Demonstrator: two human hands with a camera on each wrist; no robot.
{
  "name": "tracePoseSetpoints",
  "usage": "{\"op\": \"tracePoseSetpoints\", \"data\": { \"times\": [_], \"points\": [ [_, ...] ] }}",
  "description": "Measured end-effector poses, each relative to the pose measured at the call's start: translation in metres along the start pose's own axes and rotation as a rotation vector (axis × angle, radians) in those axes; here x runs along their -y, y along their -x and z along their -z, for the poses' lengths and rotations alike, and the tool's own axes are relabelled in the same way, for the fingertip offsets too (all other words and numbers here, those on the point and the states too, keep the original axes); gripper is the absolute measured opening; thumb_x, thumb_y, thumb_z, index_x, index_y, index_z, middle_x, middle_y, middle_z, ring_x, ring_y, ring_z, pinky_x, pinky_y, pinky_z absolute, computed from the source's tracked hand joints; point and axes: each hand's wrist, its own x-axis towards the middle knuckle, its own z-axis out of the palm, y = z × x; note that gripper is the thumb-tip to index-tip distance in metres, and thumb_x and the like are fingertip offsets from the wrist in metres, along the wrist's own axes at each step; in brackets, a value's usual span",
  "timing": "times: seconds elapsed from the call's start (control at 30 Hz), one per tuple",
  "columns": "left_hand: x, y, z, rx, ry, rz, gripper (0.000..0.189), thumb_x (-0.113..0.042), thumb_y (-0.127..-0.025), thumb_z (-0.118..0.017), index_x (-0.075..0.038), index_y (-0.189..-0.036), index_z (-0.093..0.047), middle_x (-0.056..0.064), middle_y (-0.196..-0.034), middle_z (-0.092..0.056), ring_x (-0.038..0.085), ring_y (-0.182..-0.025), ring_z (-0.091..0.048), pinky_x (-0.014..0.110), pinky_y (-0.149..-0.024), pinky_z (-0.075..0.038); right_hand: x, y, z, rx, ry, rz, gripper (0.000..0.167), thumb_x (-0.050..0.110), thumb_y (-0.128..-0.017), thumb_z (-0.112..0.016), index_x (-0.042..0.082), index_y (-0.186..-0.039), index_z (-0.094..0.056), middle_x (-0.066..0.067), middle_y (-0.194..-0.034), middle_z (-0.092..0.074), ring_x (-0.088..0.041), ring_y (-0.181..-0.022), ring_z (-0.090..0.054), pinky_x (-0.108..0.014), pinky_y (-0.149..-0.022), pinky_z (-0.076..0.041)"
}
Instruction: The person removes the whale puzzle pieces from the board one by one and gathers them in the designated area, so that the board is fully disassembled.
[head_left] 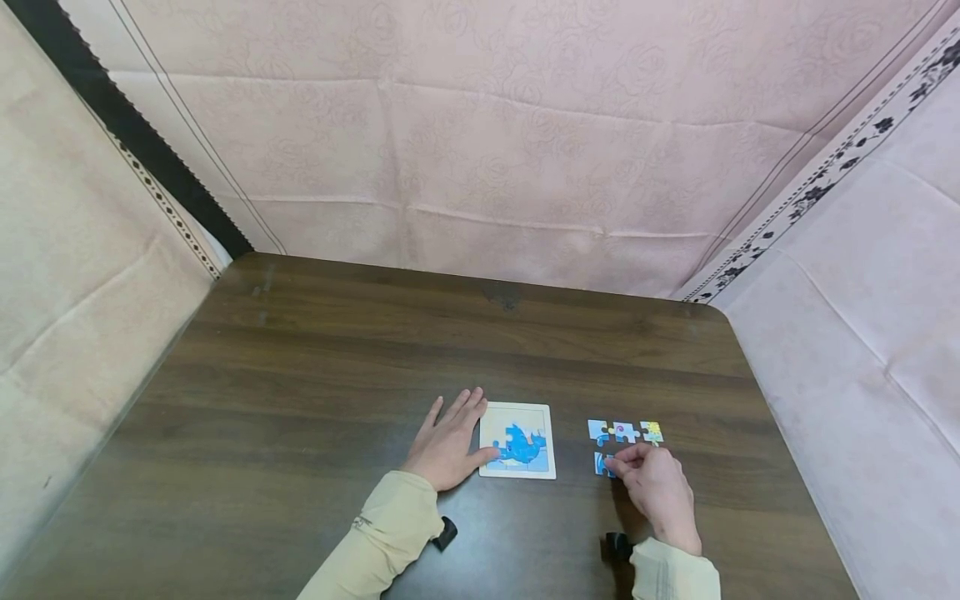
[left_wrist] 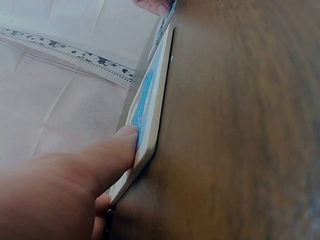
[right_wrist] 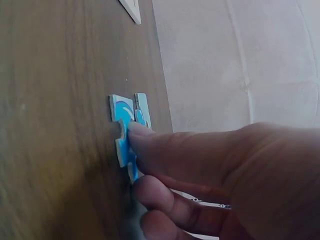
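Note:
A square puzzle board (head_left: 517, 412) with a pale rim and a partly filled blue picture lies on the table. My left hand (head_left: 446, 446) rests along its left side, fingers straight, with the thumb (left_wrist: 117, 150) lying on the board's near left part. To the right of the board, my right hand (head_left: 660, 492) pinches a blue puzzle piece (right_wrist: 123, 109) between thumb and fingers, low at the tabletop. Just beyond it lie a blue-and-white piece (head_left: 597, 429), a light blue piece (head_left: 624, 432) and a yellow-patterned piece (head_left: 652, 431) in a row.
The brown wooden table (head_left: 315, 375) reaches to a pale pink cloth (head_left: 480, 150) behind it. More pale cloth hangs at both sides, with a black floral border (head_left: 810, 196) on the right. A black wrist strap (head_left: 446, 533) shows by the left sleeve.

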Motion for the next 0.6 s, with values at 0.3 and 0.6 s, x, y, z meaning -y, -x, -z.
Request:
{"op": "tracePoseSetpoints", "data": {
  "times": [0.3, 0.6],
  "points": [
    [0.000, -0.001, 0.000, 0.003, -0.007, 0.003, 0.083, -0.058, -0.089, -0.060, -0.012, -0.152, -0.033, 0.003, -0.160, -0.022, 0.022, -0.148, -0.015, 0.051, -0.118, -0.005, 0.009, 0.002, -0.002, -0.016, 0.002, 0.011, 0.012, 0.022, -0.085, -0.075, 0.013, -0.089, -0.069, 0.005, -0.076, -0.066, -0.016, -0.073, -0.060, -0.039, -0.066, -0.042],
    [0.001, -0.001, -0.001, 0.007, -0.012, 0.009, 0.083, -0.059, -0.089, -0.059, -0.013, -0.153, -0.033, 0.001, -0.160, -0.022, 0.020, -0.148, -0.014, 0.050, -0.119, -0.005, 0.017, 0.003, -0.006, -0.075, 0.005, 0.045, 0.007, 0.014, -0.084, -0.075, 0.012, -0.089, -0.070, 0.003, -0.075, -0.065, -0.014, -0.066, -0.058, -0.033, -0.057, -0.039]
  ]
}}
